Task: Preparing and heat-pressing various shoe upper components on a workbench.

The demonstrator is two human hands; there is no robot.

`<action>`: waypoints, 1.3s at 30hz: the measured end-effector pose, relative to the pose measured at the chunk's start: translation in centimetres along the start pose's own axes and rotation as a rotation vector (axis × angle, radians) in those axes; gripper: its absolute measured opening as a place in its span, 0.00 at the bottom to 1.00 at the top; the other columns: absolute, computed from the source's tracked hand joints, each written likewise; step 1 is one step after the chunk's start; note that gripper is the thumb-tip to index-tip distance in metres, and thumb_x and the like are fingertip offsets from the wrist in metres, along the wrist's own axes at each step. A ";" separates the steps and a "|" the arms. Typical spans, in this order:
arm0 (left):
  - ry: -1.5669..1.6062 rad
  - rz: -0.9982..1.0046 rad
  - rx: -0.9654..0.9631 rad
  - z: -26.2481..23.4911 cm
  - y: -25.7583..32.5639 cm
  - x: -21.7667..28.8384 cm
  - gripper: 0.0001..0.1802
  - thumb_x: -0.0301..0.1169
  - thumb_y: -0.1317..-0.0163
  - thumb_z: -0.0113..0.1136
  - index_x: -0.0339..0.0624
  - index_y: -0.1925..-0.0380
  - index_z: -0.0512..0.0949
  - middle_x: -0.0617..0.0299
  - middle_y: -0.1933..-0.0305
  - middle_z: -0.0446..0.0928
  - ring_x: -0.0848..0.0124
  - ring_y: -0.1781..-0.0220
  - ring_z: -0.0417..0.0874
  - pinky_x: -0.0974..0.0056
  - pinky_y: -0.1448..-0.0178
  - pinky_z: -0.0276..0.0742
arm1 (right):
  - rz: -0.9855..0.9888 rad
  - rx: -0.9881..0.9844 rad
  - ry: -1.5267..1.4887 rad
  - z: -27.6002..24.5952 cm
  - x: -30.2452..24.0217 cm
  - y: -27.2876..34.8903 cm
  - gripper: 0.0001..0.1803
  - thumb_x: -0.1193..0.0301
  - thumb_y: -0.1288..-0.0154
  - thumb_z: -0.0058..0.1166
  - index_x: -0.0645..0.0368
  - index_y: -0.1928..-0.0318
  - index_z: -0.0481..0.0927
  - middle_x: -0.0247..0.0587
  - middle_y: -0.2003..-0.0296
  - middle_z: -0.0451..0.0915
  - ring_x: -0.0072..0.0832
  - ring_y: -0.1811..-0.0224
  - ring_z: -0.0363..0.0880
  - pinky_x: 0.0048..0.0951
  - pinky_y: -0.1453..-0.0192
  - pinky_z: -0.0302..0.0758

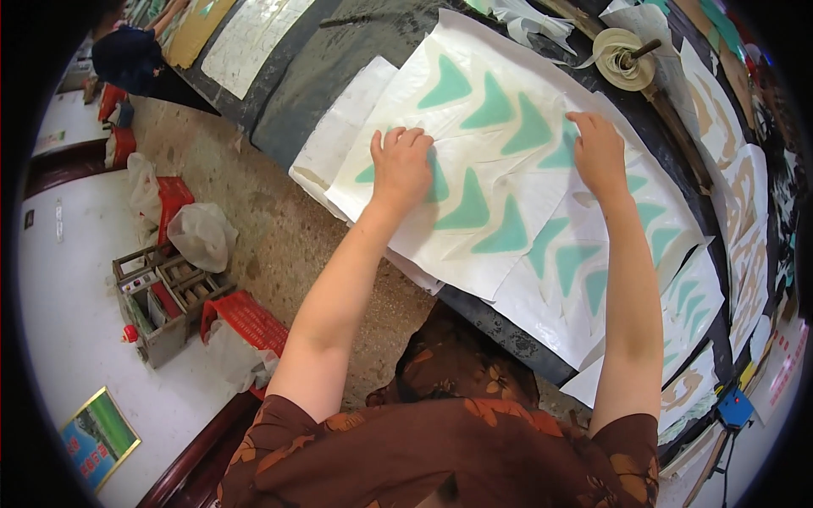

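Note:
A large white sheet (474,102) printed with several teal curved-triangle shapes lies on a dark worktable (339,59). My left hand (402,165) presses flat on its left part, fingers spread over a teal shape. My right hand (597,152) rests flat on the sheet's right part, fingertips at its upper edge. More white sheets with teal shapes (677,288) lie overlapped below and to the right. Neither hand grips anything.
A roll of pale tape on a spindle (622,55) stands at the table's back. Sheets with tan shapes (745,186) lie far right. On the floor at left are a small wooden crate (165,296), red baskets (246,322) and plastic bags (199,233). Another person (127,55) is at upper left.

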State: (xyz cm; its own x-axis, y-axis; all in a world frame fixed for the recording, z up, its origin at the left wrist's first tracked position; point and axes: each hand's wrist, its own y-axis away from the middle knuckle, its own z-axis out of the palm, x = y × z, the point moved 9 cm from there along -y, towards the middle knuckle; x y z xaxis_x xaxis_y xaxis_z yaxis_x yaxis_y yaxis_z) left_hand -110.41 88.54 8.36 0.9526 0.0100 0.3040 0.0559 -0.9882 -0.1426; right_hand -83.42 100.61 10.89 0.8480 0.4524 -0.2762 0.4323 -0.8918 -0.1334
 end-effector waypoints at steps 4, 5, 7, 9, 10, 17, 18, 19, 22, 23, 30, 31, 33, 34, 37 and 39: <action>-0.050 -0.066 -0.081 0.9 -0.8 -1.5 0.15 0.22 0.41 0.54 0.51 0.56 0.79 0.65 0.46 0.79 0.59 0.37 0.72 0.38 0.27 0.53 | 0.026 0.005 -0.158 -2.5 -1.3 4.0 0.19 0.80 0.41 0.48 0.54 0.49 0.79 0.42 0.50 0.79 0.44 0.47 0.75 0.44 0.43 0.71; -0.047 -0.067 -0.078 1.0 -0.9 -1.6 0.15 0.22 0.41 0.54 0.51 0.56 0.79 0.66 0.46 0.79 0.59 0.37 0.72 0.37 0.27 0.53 | 0.056 0.006 -0.224 -3.2 -1.5 5.2 0.19 0.80 0.41 0.48 0.55 0.50 0.79 0.43 0.50 0.79 0.45 0.47 0.75 0.44 0.43 0.71; -0.061 -0.051 -0.087 0.8 -1.1 -1.5 0.15 0.23 0.40 0.54 0.51 0.56 0.79 0.66 0.47 0.79 0.59 0.37 0.72 0.37 0.27 0.53 | 0.091 0.009 -0.287 -4.2 -1.6 8.0 0.18 0.81 0.41 0.49 0.56 0.50 0.79 0.45 0.49 0.79 0.46 0.47 0.75 0.44 0.43 0.71; -0.082 -0.038 -0.095 0.6 -1.2 -1.5 0.15 0.23 0.40 0.53 0.51 0.55 0.79 0.65 0.47 0.79 0.60 0.37 0.72 0.37 0.27 0.52 | 0.114 -0.003 -0.354 -4.0 -1.6 10.9 0.19 0.81 0.42 0.49 0.58 0.50 0.80 0.45 0.50 0.79 0.47 0.46 0.75 0.43 0.42 0.71; -0.082 -0.035 -0.090 0.7 -1.4 -1.2 0.14 0.24 0.40 0.53 0.50 0.55 0.80 0.64 0.47 0.79 0.58 0.36 0.72 0.36 0.27 0.51 | 0.125 0.003 -0.344 -4.1 -1.6 12.0 0.19 0.81 0.42 0.49 0.58 0.50 0.80 0.45 0.50 0.79 0.47 0.46 0.75 0.43 0.42 0.71; -0.125 -0.012 -0.131 1.1 -1.7 -1.1 0.13 0.26 0.39 0.54 0.49 0.55 0.81 0.63 0.46 0.79 0.56 0.35 0.71 0.34 0.27 0.50 | -0.140 -0.097 -0.291 1.0 -10.2 12.7 0.19 0.81 0.43 0.49 0.58 0.50 0.79 0.41 0.47 0.78 0.39 0.43 0.74 0.42 0.38 0.67; -0.125 -0.004 -0.131 1.2 -1.8 -0.9 0.13 0.26 0.39 0.54 0.49 0.55 0.81 0.63 0.46 0.79 0.56 0.35 0.71 0.34 0.27 0.50 | -0.181 -0.097 -0.248 1.8 -11.0 12.0 0.19 0.80 0.42 0.49 0.58 0.48 0.78 0.40 0.45 0.77 0.37 0.41 0.73 0.43 0.37 0.65; -0.136 0.007 -0.140 1.3 -1.8 -0.6 0.13 0.27 0.39 0.54 0.49 0.54 0.81 0.63 0.46 0.79 0.56 0.35 0.71 0.34 0.27 0.50 | -0.221 -0.097 -0.206 2.5 -11.6 11.4 0.19 0.78 0.41 0.49 0.58 0.47 0.77 0.40 0.44 0.76 0.36 0.40 0.72 0.44 0.36 0.64; -0.142 0.032 -0.146 1.5 -1.6 -0.1 0.14 0.28 0.37 0.54 0.50 0.52 0.80 0.63 0.45 0.79 0.56 0.33 0.70 0.34 0.27 0.50 | -0.212 -0.054 -0.054 3.7 -12.0 10.1 0.20 0.77 0.39 0.47 0.58 0.44 0.75 0.39 0.42 0.75 0.35 0.39 0.71 0.44 0.33 0.62; -0.137 0.040 -0.141 1.5 -1.6 0.0 0.15 0.28 0.37 0.54 0.50 0.50 0.80 0.62 0.45 0.79 0.56 0.32 0.69 0.34 0.26 0.50 | -0.203 -0.054 -0.049 4.0 -12.1 9.9 0.20 0.77 0.39 0.47 0.58 0.44 0.75 0.39 0.42 0.75 0.35 0.39 0.71 0.44 0.33 0.62; -0.208 0.037 -0.171 1.3 -1.6 -0.3 0.18 0.31 0.37 0.56 0.50 0.47 0.77 0.61 0.42 0.77 0.56 0.32 0.69 0.34 0.26 0.50 | -0.112 -0.241 0.002 5.6 -12.5 9.1 0.17 0.77 0.38 0.46 0.56 0.48 0.75 0.39 0.40 0.73 0.36 0.38 0.70 0.54 0.31 0.60; -0.216 0.011 -0.032 0.2 -1.7 -0.3 0.18 0.30 0.39 0.57 0.50 0.48 0.78 0.60 0.42 0.77 0.56 0.33 0.70 0.37 0.27 0.53 | -0.122 -0.165 -0.023 4.7 -12.7 9.1 0.18 0.78 0.39 0.47 0.56 0.47 0.75 0.40 0.40 0.73 0.37 0.38 0.70 0.53 0.31 0.60; -0.213 -0.003 0.105 -1.0 -1.5 1.0 0.18 0.29 0.41 0.59 0.50 0.48 0.78 0.59 0.42 0.77 0.56 0.35 0.72 0.39 0.29 0.57 | -0.119 -0.085 -0.040 3.0 -12.0 9.9 0.19 0.79 0.40 0.48 0.56 0.47 0.75 0.40 0.40 0.73 0.39 0.37 0.70 0.53 0.31 0.60; -0.127 0.063 0.135 -1.9 -1.3 2.9 0.20 0.28 0.43 0.60 0.50 0.48 0.79 0.57 0.44 0.77 0.56 0.38 0.73 0.43 0.32 0.61 | -0.117 -0.044 -0.118 1.8 -11.6 10.8 0.20 0.79 0.40 0.48 0.56 0.47 0.76 0.42 0.41 0.73 0.41 0.38 0.70 0.51 0.32 0.61; 0.060 0.259 0.100 -1.2 -0.2 9.3 0.22 0.25 0.47 0.61 0.48 0.49 0.80 0.55 0.46 0.77 0.56 0.42 0.74 0.48 0.39 0.67 | -0.055 -0.029 -0.329 -1.7 -10.2 15.5 0.20 0.80 0.41 0.50 0.56 0.46 0.77 0.45 0.43 0.75 0.44 0.40 0.71 0.47 0.36 0.66; 0.220 0.352 -0.020 0.6 0.8 15.0 0.23 0.23 0.49 0.60 0.46 0.50 0.80 0.54 0.47 0.77 0.55 0.45 0.75 0.50 0.44 0.70 | 0.070 -0.140 -0.533 -3.0 -8.8 20.4 0.19 0.80 0.40 0.50 0.57 0.47 0.77 0.47 0.47 0.77 0.48 0.44 0.73 0.45 0.40 0.70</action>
State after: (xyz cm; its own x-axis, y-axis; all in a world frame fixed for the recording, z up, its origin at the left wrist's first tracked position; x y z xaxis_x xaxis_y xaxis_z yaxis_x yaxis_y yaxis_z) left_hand -95.91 88.00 12.28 0.8258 -0.3599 0.4342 -0.2696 -0.9282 -0.2564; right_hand -81.13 78.49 13.45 0.6192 0.2940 -0.7281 0.4483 -0.8937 0.0203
